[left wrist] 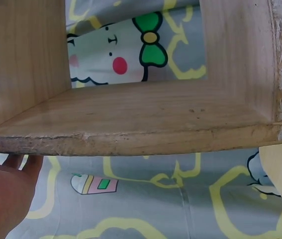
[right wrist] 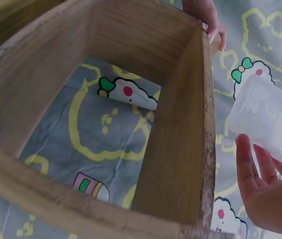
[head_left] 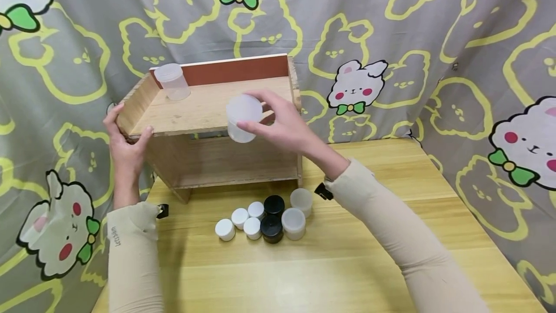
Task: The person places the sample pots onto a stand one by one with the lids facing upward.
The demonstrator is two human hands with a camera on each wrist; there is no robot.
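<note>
We pinch 1 translucent jar (head_left: 244,119) in our right hand (head_left: 284,122), fingers partly spread, near the top of the wooden shelf (head_left: 208,106); our left hand (head_left: 126,153) curls its fingers round the shelf's left end.

A grey fabric curtain (head_left: 404,28) lines the left, the back and the right, hanging in soft folds and bending at a corner toward the right. It is printed with loose yellow animal outlines (head_left: 82,98) and white rabbit heads (head_left: 356,86) with round pink cheeks and green bow ties (head_left: 351,108). Below stands a counter (head_left: 347,264) of pale yellowish wood with streaky grain. The lighting is even, with a pale sheen (head_left: 286,279) toward the counter's front.
</note>
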